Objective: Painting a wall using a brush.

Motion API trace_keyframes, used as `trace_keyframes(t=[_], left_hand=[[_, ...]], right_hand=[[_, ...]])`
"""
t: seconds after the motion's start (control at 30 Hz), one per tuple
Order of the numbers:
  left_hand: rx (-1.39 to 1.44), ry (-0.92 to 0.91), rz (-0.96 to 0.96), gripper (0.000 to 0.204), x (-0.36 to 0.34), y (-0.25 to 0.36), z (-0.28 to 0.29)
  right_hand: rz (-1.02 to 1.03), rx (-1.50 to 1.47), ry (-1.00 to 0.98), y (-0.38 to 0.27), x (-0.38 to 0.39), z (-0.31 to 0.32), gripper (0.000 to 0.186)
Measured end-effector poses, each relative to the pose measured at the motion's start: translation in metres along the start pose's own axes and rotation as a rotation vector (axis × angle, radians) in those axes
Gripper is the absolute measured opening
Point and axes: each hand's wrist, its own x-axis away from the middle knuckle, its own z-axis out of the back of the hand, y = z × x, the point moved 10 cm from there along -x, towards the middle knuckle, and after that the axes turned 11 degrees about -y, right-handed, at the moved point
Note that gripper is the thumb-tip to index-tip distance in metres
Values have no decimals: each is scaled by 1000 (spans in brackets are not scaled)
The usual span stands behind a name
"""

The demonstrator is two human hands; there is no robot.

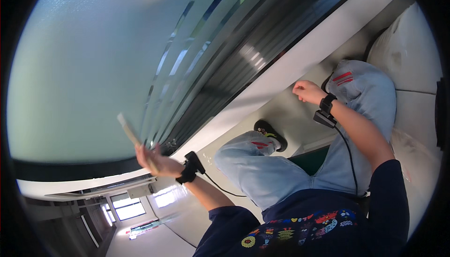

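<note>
My left hand [153, 161] is raised before a frosted glass pane [79, 88]. Its fingers are closed round a slim, light wooden-coloured paintbrush [128, 131], which slants up and to the left. The pale tip is blurred by motion and points towards the glass; I cannot tell whether it touches. My right hand [307, 91] hovers near my right knee, apart from the pane, with its fingers curled in. Whatever it may hold is hidden.
Clear stripes [176, 64] cross the pane, and a white ledge [276, 81] runs below it. Each wrist wears a black strapped device with a cable [349, 151]. My bent legs in jeans [253, 163] are close to the ledge. A whitish seat [412, 55] stands at right.
</note>
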Motion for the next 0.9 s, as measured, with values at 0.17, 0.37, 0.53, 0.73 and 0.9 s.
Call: trace_keyframes(t=[0.17,0.37,0.53,0.73,0.9], left_hand=[[32,-388,14,14,32,2,-76],[407,60,364,24,20,-34,-12],[550,-154,384,21,18,-14,-57],[550,-72,293,26,5,-20,-43],[453,165,334,26,5,-66,11]], right_hand=[[1,22,14,0,4,6,20],[-18,33,12,-10,10,3,21],[-38,53,-8,-1,6,3,20],[-47,34,1,6,2,3,20],[-17,-4,7,0,4,1,20]])
